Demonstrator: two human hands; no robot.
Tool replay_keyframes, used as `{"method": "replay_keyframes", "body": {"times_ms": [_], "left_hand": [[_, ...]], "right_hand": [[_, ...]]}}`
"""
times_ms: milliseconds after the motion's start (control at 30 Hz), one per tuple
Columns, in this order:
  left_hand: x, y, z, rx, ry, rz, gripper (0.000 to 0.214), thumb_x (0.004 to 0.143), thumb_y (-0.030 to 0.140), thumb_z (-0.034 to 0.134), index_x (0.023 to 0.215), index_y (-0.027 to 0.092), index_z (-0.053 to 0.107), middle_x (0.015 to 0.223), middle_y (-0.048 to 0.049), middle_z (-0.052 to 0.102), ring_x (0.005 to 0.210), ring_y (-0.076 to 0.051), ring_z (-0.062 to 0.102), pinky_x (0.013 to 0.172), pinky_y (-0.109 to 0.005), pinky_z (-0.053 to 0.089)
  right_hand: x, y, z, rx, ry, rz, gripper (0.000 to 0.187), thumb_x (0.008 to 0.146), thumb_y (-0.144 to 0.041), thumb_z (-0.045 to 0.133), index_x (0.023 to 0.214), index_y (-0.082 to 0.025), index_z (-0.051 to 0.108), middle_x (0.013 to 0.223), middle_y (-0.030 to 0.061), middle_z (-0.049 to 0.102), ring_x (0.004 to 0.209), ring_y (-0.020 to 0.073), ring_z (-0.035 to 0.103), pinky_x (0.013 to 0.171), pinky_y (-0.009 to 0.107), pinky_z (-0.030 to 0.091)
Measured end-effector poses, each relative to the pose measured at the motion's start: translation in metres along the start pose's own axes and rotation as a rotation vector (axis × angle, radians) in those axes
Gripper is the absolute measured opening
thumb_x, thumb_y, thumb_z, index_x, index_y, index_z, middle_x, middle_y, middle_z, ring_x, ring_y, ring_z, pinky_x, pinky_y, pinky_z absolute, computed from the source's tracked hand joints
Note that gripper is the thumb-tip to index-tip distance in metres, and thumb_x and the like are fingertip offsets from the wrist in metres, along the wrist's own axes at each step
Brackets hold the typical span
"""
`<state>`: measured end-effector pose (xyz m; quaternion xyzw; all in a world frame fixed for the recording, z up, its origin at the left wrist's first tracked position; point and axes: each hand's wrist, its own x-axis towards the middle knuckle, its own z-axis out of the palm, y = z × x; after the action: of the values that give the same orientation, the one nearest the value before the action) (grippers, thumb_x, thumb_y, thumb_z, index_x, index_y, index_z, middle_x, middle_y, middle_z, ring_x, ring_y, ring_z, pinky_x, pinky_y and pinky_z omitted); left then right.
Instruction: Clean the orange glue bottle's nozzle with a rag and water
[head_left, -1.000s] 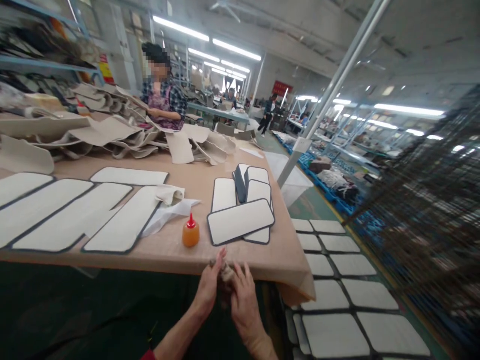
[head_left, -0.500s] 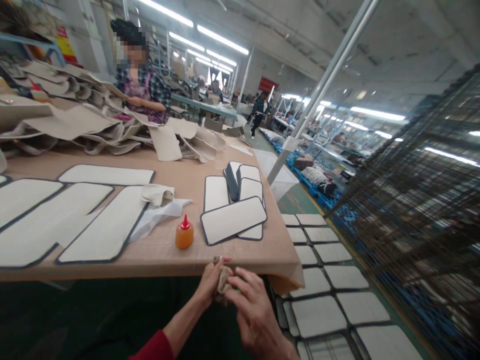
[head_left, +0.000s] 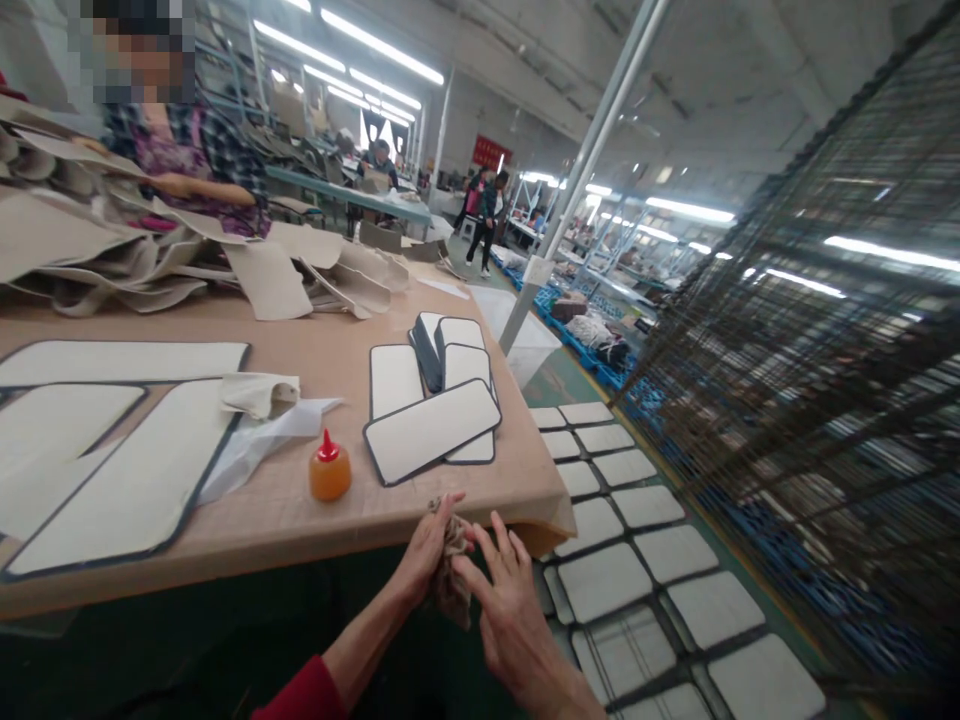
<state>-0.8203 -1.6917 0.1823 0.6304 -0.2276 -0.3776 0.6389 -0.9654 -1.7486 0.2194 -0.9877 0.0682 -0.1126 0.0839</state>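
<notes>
Just off the table's front edge, my left hand (head_left: 421,558) is closed around a crumpled brownish rag (head_left: 452,580), whose lower end hangs down. My right hand (head_left: 510,607) is right beside it, fingers spread and thumb against the cloth. Beyond my hands on the table, a squat bottle of orange-brown liquid (head_left: 330,476) with a red nozzle cap stands upright. To its right lies an overlapping pile of white panels with dark edging (head_left: 433,430).
Large dark-edged white panels (head_left: 142,470) lie at left, with a rolled beige piece (head_left: 259,395) and a white sheet on them. Beige sheets (head_left: 270,280) are heaped at the back, where a co-worker (head_left: 217,170) handles one. More panels (head_left: 604,570) cover the floor at right, near a metal pole (head_left: 562,220).
My view has turned to the right, so the table items sit further left. My right fingers have straightened and spread from the rag; more of the cloth now hangs below my hands.
</notes>
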Motion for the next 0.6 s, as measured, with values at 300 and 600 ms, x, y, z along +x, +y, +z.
{"method": "replay_keyframes", "body": {"times_ms": [300,600], "left_hand": [[0.010,-0.007,0.030,0.037,0.011,0.087,0.045,0.078,0.057,0.047,0.080,0.015,0.063,0.063,-0.0019,0.060,0.061,-0.017,0.057,0.062,-0.027,0.045],[0.002,0.013,0.089,-0.235,0.108,0.112,0.046,0.074,0.051,0.056,0.109,0.020,0.060,0.104,-0.0084,0.066,0.103,-0.024,0.058,0.091,-0.033,0.043]], "right_hand": [[-0.009,0.020,-0.005,0.203,0.109,-0.165,0.046,0.076,-0.007,0.044,0.114,-0.029,0.059,0.140,0.0053,0.042,0.135,0.0276,0.020,0.104,0.052,0.027],[0.002,0.033,-0.004,1.249,0.426,0.469,0.060,0.087,-0.043,0.047,0.140,-0.024,0.026,0.149,0.0049,0.023,0.136,0.0206,0.020,0.111,0.040,0.020]]}}
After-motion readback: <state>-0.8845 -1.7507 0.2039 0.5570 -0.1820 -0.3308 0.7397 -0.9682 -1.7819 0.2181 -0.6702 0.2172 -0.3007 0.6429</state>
